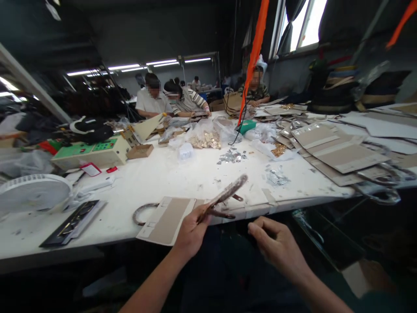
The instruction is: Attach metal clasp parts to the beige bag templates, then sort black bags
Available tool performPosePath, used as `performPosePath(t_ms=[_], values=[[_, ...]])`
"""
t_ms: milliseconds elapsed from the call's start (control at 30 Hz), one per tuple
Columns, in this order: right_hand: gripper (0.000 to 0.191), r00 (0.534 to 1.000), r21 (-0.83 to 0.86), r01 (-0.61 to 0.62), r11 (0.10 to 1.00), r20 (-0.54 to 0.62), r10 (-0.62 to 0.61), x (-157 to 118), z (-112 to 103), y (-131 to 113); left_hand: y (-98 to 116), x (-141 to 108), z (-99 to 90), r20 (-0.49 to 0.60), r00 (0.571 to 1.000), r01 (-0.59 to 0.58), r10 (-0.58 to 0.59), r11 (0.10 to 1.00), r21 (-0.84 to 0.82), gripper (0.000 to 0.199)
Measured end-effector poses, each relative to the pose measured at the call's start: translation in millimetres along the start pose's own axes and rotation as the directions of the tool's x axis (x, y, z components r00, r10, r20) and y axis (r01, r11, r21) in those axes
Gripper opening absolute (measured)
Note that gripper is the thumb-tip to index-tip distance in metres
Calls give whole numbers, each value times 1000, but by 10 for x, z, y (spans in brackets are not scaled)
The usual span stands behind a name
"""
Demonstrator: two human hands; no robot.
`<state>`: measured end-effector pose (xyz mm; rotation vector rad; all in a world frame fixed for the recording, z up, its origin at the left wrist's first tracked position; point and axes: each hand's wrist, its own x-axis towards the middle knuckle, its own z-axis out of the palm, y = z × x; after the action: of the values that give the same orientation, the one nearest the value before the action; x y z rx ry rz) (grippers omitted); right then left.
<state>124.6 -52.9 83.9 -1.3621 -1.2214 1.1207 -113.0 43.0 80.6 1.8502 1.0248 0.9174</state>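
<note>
A card panel (166, 221) with a looped handle (136, 214) lies on the tabletop (159, 174). The left hand's (193, 232) fingers clamp a brown strap (230, 189) above its near edge, ends free, seemingly unfixed. Loose metal pieces (232, 156) lie beyond. Whether the right hand's (276, 241) curled fingers hold anything, I cannot tell. Handled panels (348, 154) piled rightmost look further along.

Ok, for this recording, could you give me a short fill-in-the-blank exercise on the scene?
1. The person's ____ hand holds brown straps.
2. The round fan is coloured ____.
3. The long strip hanging over the table is coloured ____.

Missing words: left; white; orange.
</note>
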Motion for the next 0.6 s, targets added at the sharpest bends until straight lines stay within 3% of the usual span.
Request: performPosePath(t_ms=[100, 167, 233, 333, 467, 600], values=[[44, 980, -90, 199, 976, -12, -200, 88, 122, -146, 261, -115, -133, -68, 984, 128, -163, 921, -368, 42], [28, 934, -115, 351, 929, -29, -356, 134, 211, -246, 396, -235, -203, -111, 959, 162, -262, 824, -543, 44], [17, 864, -140, 491, 860, -48, -501, 164, 312, -340, 504, -364, -257, -173, 922, 170, -348, 762, -625, 44], [22, 737, -164, 665, 729, -18, -676, 172, 467, -466, 635, -537, -299, -188, 876, 182, -444, 667, -722, 44], [31, 600, -183, 788, 588, 12, -800, 121, 606, -558, 766, -688, -278, -79, 877, 182, -474, 479, -859, 40], [41, 592, -154, 801, 578, 66, -803, 57, 637, -568, 847, -739, -221, -48, 891, 150, -452, 392, -908, 39]])
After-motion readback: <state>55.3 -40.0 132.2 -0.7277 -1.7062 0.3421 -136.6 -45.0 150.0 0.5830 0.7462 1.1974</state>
